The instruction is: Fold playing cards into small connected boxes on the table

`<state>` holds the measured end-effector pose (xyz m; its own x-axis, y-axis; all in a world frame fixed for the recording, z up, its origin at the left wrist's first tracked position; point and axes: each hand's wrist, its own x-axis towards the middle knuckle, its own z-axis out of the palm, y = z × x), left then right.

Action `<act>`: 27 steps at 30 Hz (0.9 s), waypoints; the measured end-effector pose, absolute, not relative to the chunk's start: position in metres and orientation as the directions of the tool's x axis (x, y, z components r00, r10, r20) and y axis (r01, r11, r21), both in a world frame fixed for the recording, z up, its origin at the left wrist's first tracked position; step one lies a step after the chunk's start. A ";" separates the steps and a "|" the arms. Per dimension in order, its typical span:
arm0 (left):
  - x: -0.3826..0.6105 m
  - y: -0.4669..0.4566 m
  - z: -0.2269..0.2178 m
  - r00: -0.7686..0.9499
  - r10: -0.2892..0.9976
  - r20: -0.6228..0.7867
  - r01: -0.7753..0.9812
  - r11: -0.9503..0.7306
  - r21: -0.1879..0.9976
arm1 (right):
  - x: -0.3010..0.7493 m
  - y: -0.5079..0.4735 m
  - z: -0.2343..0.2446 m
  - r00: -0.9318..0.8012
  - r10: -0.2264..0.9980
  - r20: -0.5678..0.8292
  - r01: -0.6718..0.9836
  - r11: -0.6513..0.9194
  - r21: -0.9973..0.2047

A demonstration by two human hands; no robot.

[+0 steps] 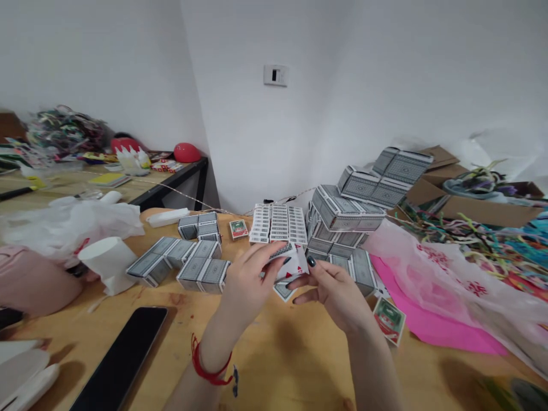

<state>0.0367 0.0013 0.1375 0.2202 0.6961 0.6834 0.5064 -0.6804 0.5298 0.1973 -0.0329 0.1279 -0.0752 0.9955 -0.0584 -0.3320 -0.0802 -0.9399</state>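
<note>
Both my hands meet over the middle of the wooden table (274, 365). My left hand (248, 285), with a red string at the wrist, pinches a small fan of playing cards (289, 261) from the left. My right hand (334, 291) holds the same cards from the right, thumb on top. One card shows a red ace mark; another card (283, 291) hangs just below the fingers. Straight behind the hands lies a row of card packs (279, 224) and a tall pile of grey-patterned card boxes (342, 220).
A black phone (122, 357) lies at the front left, near a white paper cup (109, 262) and flat grey boxes (180, 264). A green card pack (389, 319) and a pink plastic bag (445, 285) sit at the right. Coloured pipe cleaners (483, 228) fill the far right.
</note>
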 end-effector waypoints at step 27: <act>0.065 -0.004 0.124 0.097 0.885 0.455 0.422 -0.450 0.787 | 0.175 -0.023 0.117 0.324 0.944 0.066 -0.167 0.126 -0.978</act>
<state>0.0647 -0.0045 0.1242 0.0969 0.8853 0.4548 0.4217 -0.4504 0.7869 0.1750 -0.0234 0.1166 0.3241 0.9437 0.0659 -0.1672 0.1257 -0.9779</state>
